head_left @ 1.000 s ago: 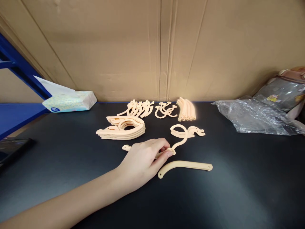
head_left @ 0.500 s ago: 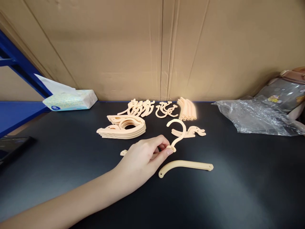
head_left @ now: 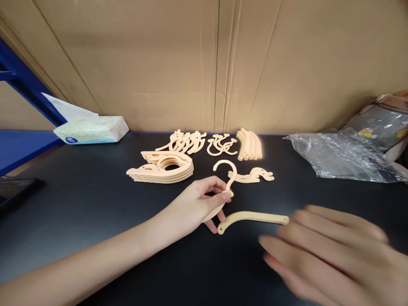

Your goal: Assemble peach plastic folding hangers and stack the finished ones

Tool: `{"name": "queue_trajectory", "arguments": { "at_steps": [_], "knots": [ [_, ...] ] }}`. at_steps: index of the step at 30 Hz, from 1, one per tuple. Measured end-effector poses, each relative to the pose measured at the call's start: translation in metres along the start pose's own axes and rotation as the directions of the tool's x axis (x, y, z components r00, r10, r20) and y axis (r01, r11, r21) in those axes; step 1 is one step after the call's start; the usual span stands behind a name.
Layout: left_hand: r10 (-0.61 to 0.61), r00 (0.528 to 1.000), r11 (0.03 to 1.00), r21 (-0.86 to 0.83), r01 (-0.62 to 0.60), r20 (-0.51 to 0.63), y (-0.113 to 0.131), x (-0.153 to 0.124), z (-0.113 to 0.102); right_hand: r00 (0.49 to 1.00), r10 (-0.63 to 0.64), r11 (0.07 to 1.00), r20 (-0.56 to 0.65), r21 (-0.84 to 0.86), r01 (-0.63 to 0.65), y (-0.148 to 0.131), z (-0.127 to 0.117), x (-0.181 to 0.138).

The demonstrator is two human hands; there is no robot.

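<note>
My left hand (head_left: pixel 204 199) is closed on a peach plastic hanger hook (head_left: pixel 234 172), pinching it at its base. A curved piece (head_left: pixel 214 212) shows under the palm, joined to the hook as far as I can tell. Just below my left fingertips lies a loose hanger arm (head_left: pixel 255 216), curved at its left end, with a hole there. My right hand (head_left: pixel 331 250), smeared by motion, is beside the arm's right end, its fingers stretched out and nothing seen in them. Whether it touches the arm, I cannot tell.
Folded hangers (head_left: pixel 162 170) are stacked behind my left hand. Farther back lie animal-shaped pieces (head_left: pixel 186 142), loose hooks (head_left: pixel 222 145) and a bundle of hanger arms (head_left: pixel 250 146). A duck-like piece (head_left: pixel 251 175) lies nearer. Tissues (head_left: pixel 92 129) stand left, clear plastic (head_left: pixel 338 157) right.
My right hand has come in from the right, up to the loose arm. My left hand has turned the hook to the left, and its lower fingers now reach the loose arm's left end.
</note>
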State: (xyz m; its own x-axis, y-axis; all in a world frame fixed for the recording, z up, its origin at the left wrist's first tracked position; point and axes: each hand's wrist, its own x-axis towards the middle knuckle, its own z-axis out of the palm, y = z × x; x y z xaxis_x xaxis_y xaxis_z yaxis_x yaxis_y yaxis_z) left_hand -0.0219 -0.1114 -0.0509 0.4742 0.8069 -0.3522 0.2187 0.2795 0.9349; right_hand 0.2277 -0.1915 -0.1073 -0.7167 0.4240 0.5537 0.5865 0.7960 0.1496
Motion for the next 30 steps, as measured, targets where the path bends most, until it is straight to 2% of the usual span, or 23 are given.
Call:
{"name": "queue_trajectory", "arguments": {
  "at_steps": [2,3,6,11,15,22,27,30],
  "knots": [
    [-0.005,1.0,0.999,-0.041,0.005,-0.004,0.001,0.002,-0.001,0.994,-0.056,0.998,0.099,0.017,0.054,0.013,0.002,0.046],
    [-0.007,1.0,0.998,-0.059,0.007,-0.002,0.001,0.003,-0.002,0.993,-0.055,0.998,0.103,0.02,0.053,0.016,0.003,0.062],
    [-0.022,1.0,0.995,-0.098,0.023,0.005,0.0,0.004,-0.006,0.991,-0.009,0.999,0.136,0.05,0.002,0.018,0.008,0.082],
    [-0.05,0.998,0.994,-0.099,0.052,0.023,-0.001,0.004,-0.008,0.975,0.049,0.99,0.215,0.116,-0.075,0.015,0.012,0.07],
    [-0.056,0.997,0.995,-0.085,0.06,0.054,-0.002,0.005,-0.01,0.971,0.06,0.985,0.232,0.144,-0.096,0.015,0.014,0.069],
    [-0.017,0.998,0.989,-0.146,0.026,0.064,-0.004,0.002,-0.012,0.965,0.139,0.893,0.221,0.392,-0.218,0.021,0.01,0.07],
    [-0.042,0.998,0.99,-0.136,0.048,0.047,-0.001,0.001,-0.009,0.973,0.119,0.904,0.199,0.385,-0.189,0.025,0.01,0.066],
    [-0.038,0.997,0.989,-0.141,0.048,0.07,-0.001,0.002,-0.01,0.961,0.16,0.906,0.226,0.353,-0.234,0.024,0.01,0.064]
  ]
}}
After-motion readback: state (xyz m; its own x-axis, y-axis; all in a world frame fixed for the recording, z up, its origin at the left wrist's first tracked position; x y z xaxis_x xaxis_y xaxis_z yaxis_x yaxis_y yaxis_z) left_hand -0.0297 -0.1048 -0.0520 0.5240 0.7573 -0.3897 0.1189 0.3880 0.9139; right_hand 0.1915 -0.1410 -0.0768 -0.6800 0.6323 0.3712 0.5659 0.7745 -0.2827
